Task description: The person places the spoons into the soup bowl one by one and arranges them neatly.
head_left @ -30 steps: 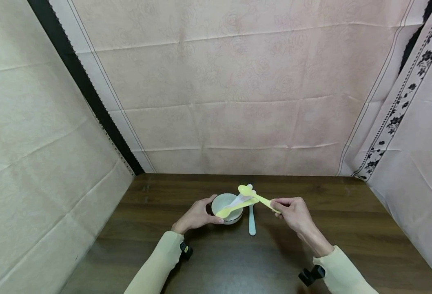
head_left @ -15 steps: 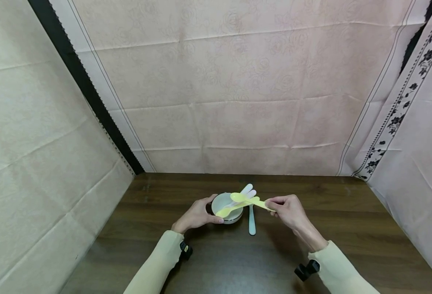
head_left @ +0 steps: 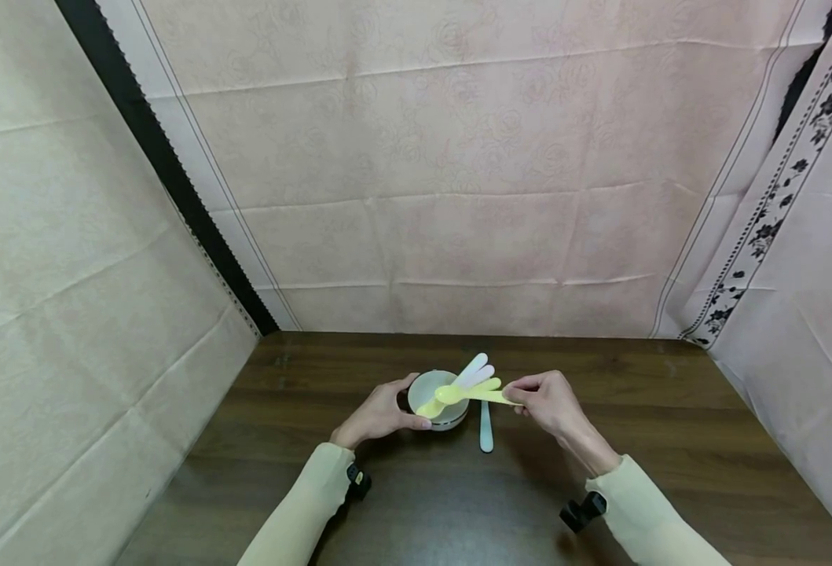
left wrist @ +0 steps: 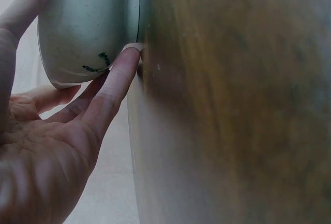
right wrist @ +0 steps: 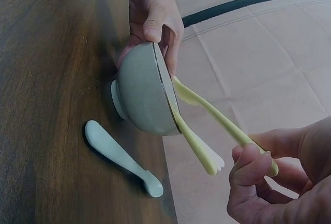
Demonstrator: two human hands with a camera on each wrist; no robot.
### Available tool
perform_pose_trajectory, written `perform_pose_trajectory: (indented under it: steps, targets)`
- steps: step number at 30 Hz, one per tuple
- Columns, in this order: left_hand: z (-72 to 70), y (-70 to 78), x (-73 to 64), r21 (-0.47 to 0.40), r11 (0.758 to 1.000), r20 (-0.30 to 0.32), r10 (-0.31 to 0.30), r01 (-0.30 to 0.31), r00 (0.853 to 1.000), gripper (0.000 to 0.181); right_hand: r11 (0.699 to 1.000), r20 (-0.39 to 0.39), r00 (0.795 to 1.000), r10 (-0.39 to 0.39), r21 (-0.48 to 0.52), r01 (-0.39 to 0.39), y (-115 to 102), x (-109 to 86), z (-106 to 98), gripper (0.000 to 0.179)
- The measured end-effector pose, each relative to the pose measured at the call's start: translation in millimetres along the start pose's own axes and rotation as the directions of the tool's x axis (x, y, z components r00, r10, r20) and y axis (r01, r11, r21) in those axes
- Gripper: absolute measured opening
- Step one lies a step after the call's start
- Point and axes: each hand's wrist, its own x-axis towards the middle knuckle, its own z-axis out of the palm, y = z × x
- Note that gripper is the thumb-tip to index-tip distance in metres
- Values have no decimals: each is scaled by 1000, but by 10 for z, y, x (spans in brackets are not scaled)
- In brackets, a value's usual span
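Note:
A pale green bowl [head_left: 424, 385] stands at the middle of the table, and my left hand [head_left: 382, 413] grips its side between thumb and fingers. In the left wrist view the fingers of the left hand [left wrist: 62, 138] lie along the bowl wall. My right hand [head_left: 550, 402] pinches the handle end of a yellow spoon [right wrist: 222, 119], its head over the bowl opening. Another yellow spoon [right wrist: 200, 151] leans in the bowl, handle over the rim. Pale white and lilac handles [head_left: 474, 365] also stick out there. Beside the bowl lies a light blue spoon [right wrist: 119, 151].
The dark wooden table [head_left: 302, 503] reaches back to a pale cloth wall [head_left: 458, 236]. Cloth also hangs at the left [head_left: 69, 314] and right [head_left: 811, 330]. Black devices are worn on both wrists, one at the left sleeve [head_left: 358, 481].
My right hand has moved left, bringing the held yellow spoon lower and over the bowl, across the other spoons. The left hand and bowl have stayed in place.

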Motion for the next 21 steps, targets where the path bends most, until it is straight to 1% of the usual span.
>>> perform_pose_trajectory:
  steps: [12,21]
  targets:
    - [2,4,-9,14,1000,-1,1,-1,1000,108,1000,16,1000,1,-13,0,25,84,93,19]
    - [-2,5,-3,25,1000,1,9,-9,1000,109,999,27,999,25,-49,-24,1,148,173,15]
